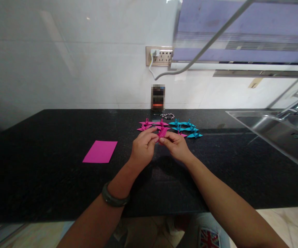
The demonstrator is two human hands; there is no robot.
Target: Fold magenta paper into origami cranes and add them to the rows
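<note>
Both of my hands meet above the black counter (48,179), pinching one folded pink paper piece (161,133) between them. My left hand (143,148) grips its left side with fingers closed. My right hand (176,145) pinches its right side. Just behind the hands lie several finished pink paper cranes (147,123) and several blue paper cranes (189,128), set in rows. A flat pink paper sheet (100,151) lies on the counter to the left of my left hand.
A steel sink (275,136) with a tap is set in the counter at the right. At the back wall stand a small dark object (158,97), a bead bracelet (167,116), and a socket strip (159,56) with a white cable.
</note>
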